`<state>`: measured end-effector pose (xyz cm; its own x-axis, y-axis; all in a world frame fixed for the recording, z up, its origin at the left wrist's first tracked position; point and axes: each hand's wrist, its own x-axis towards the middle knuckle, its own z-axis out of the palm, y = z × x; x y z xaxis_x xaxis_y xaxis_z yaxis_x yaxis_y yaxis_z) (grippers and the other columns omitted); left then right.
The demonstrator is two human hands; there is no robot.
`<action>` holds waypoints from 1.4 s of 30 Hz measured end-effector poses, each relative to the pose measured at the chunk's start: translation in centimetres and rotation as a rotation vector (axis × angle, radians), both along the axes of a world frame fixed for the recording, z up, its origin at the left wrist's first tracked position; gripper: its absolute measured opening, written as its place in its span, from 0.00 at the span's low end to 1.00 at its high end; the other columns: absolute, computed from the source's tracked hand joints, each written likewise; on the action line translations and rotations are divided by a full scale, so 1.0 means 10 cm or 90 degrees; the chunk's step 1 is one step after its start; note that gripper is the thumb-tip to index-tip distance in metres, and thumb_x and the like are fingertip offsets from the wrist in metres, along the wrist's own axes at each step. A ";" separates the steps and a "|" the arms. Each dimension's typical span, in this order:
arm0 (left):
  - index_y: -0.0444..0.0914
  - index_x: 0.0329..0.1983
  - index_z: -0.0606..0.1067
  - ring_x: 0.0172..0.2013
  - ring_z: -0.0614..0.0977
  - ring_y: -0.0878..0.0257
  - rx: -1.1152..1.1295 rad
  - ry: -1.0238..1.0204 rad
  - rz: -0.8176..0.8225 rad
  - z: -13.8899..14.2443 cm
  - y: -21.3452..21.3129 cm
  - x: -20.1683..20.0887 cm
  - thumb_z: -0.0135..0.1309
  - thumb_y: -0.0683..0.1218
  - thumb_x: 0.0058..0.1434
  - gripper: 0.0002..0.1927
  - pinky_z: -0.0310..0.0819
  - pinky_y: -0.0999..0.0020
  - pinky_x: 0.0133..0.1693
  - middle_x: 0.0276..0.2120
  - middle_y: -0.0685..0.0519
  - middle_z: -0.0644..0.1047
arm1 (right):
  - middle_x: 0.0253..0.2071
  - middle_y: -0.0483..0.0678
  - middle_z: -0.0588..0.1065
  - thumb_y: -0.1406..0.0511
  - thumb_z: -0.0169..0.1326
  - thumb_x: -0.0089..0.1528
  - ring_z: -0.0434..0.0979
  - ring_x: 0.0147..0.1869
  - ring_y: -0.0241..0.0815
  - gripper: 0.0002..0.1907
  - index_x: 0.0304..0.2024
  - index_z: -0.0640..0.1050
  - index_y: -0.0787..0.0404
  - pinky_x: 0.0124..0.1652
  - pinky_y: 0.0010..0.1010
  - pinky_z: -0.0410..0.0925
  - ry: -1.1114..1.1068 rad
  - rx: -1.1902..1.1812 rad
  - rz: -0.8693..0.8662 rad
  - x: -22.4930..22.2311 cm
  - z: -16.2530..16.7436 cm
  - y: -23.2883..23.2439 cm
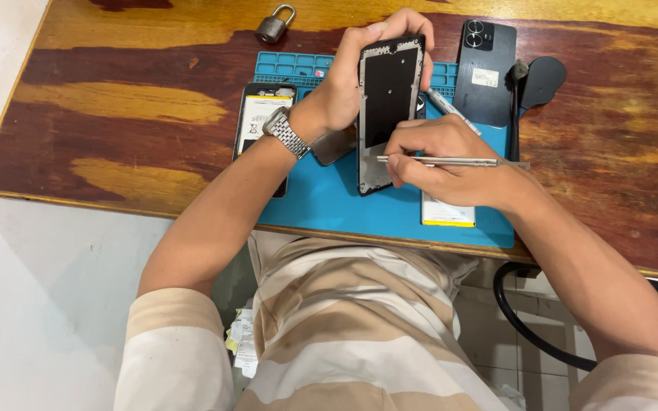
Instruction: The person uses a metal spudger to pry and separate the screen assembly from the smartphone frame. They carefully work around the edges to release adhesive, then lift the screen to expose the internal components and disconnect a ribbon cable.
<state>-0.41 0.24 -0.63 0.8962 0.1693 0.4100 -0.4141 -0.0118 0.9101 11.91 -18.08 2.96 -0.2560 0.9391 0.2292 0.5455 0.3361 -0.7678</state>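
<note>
My left hand (pixel 353 84) grips a black phone frame (pixel 388 106) from the side and top, holding it upright over the blue work mat (pixel 329 202). A metal watch sits on that wrist. My right hand (pixel 442 160) holds thin metal tweezers (pixel 458 160) level, their tip at the lower right edge of the phone frame. An opened phone body with its battery showing (pixel 259 122) lies on the mat to the left of my left wrist.
A black phone back cover (pixel 483 72) lies at the mat's far right, beside a dark round tool (pixel 536 84). A yellow-edged battery (pixel 448 213) lies under my right hand. A padlock (pixel 274 26) sits on the wooden table (pixel 116 114). A black cable hangs below the table edge.
</note>
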 end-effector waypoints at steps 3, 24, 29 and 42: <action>0.38 0.54 0.65 0.40 0.80 0.62 -0.128 0.027 0.000 -0.06 -0.03 0.05 0.27 0.65 0.73 0.28 0.77 0.66 0.48 0.42 0.46 0.77 | 0.26 0.48 0.75 0.68 0.54 0.59 0.76 0.29 0.38 0.07 0.29 0.77 0.68 0.31 0.30 0.69 -0.024 0.055 0.026 0.07 0.01 0.00; 0.39 0.40 0.65 0.21 0.65 0.69 -0.164 0.106 0.344 -0.08 -0.18 0.15 0.41 0.66 0.68 0.26 0.66 0.71 0.25 0.22 0.58 0.64 | 0.37 0.47 0.82 0.67 0.54 0.68 0.80 0.37 0.33 0.08 0.40 0.82 0.65 0.39 0.25 0.73 0.071 0.020 -0.003 0.29 0.10 -0.06; 0.40 0.40 0.64 0.22 0.63 0.69 -0.158 0.104 0.327 -0.11 -0.15 0.16 0.40 0.66 0.69 0.24 0.66 0.71 0.27 0.22 0.59 0.62 | 0.37 0.46 0.82 0.66 0.55 0.68 0.79 0.38 0.33 0.08 0.41 0.82 0.64 0.40 0.25 0.73 0.067 0.016 0.010 0.33 0.07 -0.06; 0.42 0.37 0.65 0.20 0.62 0.70 -0.198 0.107 0.285 -0.14 -0.11 0.19 0.37 0.67 0.70 0.24 0.62 0.71 0.24 0.20 0.60 0.61 | 0.35 0.47 0.83 0.66 0.55 0.68 0.82 0.40 0.34 0.09 0.41 0.82 0.66 0.42 0.26 0.75 0.113 -0.054 0.018 0.37 -0.04 -0.02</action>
<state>1.47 -0.86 -2.04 0.7581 0.6374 0.1379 -0.2797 0.1267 0.9517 15.65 -18.32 2.58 -0.2455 0.9497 0.1942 0.3900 0.2802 -0.8772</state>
